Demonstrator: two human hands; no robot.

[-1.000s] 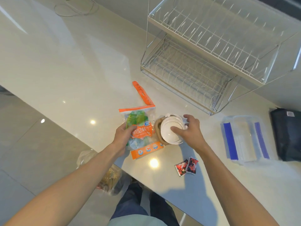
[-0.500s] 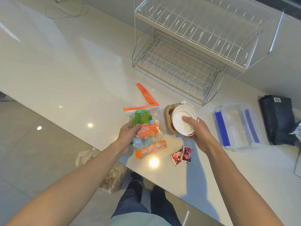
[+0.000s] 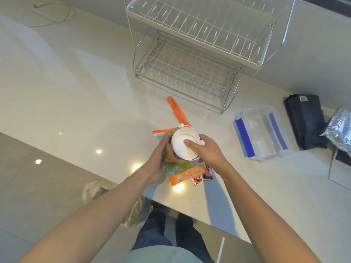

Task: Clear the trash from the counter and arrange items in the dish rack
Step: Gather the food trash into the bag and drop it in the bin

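Observation:
My right hand (image 3: pixel 206 153) grips a brown paper cup with a white lid (image 3: pixel 182 147), lifted off the counter and tilted so the lid faces me. My left hand (image 3: pixel 154 166) holds the clear zip bag with orange strips and green contents (image 3: pixel 182 171), pressed against the cup's side. An orange torn strip (image 3: pixel 177 112) lies on the counter beyond them. Two small red sachets (image 3: pixel 202 177) peek out under the bag. The two-tier wire dish rack (image 3: pixel 190 71) stands at the back with nothing in it.
A clear plastic box with blue clips (image 3: pixel 260 133) sits right of my hands. Beside it lie a black pouch (image 3: pixel 305 120) and a silver foil bag (image 3: pixel 340 124). A plastic trash bag (image 3: pixel 114 198) rests on the floor below the counter edge. A white cable (image 3: pixel 49 14) lies far left.
My right hand lifted the cup off the counter and brought it left onto the zip bag. My left hand raised the bag to meet it. The view shifted so the rack appears more central.

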